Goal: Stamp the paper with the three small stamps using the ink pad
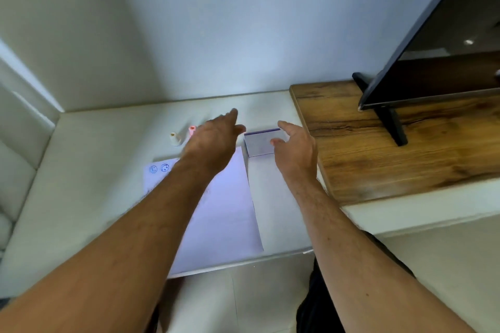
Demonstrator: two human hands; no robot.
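White stamp stands upright on the white table, pink stamp just beside it, partly hidden by our left hand. We cannot tell what that hand grips. Two blue prints mark the paper's far left corner. Ink pad sits at the paper's far right corner; our right hand is spread, empty, beside it.

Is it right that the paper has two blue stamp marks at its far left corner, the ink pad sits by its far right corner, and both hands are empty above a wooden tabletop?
Not quite: the head view shows a white tabletop under the paper; the wooden board lies off to the right. The two blue stamp marks, the ink pad and the empty left hand and right hand are as stated.
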